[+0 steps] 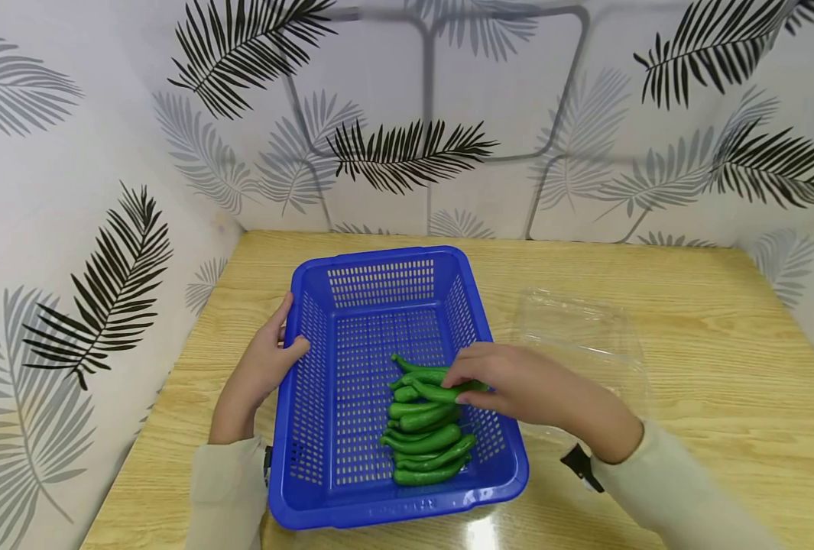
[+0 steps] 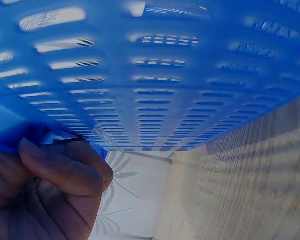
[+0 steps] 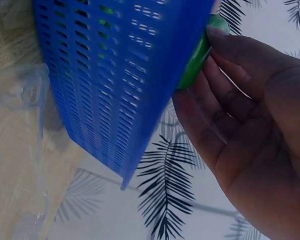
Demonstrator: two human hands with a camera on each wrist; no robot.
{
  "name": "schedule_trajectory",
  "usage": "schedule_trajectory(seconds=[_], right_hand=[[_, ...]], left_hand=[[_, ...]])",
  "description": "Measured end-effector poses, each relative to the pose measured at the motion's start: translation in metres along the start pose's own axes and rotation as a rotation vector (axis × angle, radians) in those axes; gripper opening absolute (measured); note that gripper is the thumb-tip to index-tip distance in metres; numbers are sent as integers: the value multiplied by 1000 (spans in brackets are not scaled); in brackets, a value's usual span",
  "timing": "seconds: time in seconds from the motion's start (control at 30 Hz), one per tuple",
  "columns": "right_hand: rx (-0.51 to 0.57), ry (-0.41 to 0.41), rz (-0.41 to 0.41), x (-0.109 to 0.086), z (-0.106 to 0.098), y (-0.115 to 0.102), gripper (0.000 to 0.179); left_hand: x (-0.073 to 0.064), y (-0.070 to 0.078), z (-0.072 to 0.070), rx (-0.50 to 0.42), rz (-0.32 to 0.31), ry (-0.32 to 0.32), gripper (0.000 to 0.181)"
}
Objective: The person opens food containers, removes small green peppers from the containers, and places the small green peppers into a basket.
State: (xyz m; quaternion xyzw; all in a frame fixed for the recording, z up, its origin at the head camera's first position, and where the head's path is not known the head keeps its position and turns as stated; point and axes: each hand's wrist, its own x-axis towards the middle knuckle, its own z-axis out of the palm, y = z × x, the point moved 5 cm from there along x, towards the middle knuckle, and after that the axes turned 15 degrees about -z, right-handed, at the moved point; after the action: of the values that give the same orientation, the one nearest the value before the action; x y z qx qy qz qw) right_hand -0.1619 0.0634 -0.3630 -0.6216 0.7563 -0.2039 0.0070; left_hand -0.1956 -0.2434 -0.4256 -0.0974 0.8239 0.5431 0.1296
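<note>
A blue perforated plastic basket [image 1: 379,518] sits on the wooden table, turned slightly. Several green chili peppers [image 1: 426,439] lie side by side along its right half. My left hand [image 1: 262,367] grips the basket's left rim, thumb on the inside; the left wrist view shows the curled fingers [image 2: 65,172] under that rim. Over the right wall reaches my right hand [image 1: 510,382], pinching a green chili pepper [image 3: 196,62] between thumb and fingers at the upper end of the row. Part of that pepper is hidden by the fingers and the rim.
To the right of the basket lies a clear plastic container [image 1: 578,328], partly behind the right forearm. Bare wood table [image 1: 716,367] extends further right. A leaf-patterned wall covering [image 1: 462,191] rises behind the table's back edge and along its left side.
</note>
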Motion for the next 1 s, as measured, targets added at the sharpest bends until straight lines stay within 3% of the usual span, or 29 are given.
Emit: schedule_trajectory(seconds=[0.1,0.33,0.77,1.0], right_hand=[[-29,-12,-18,7,7,2,18],[-97,-72,9,19,28,11,16],[-232,-153,52,27,53,16,11],[-308,-157,44,29,55,16,8]], left_hand=[[-1,0,0,1,0,1,81],[-22,25,2,7,-23,-7,79],[-24,28,6,0,-26,-14,78],[-11,10,2,-5,-22,4,81]])
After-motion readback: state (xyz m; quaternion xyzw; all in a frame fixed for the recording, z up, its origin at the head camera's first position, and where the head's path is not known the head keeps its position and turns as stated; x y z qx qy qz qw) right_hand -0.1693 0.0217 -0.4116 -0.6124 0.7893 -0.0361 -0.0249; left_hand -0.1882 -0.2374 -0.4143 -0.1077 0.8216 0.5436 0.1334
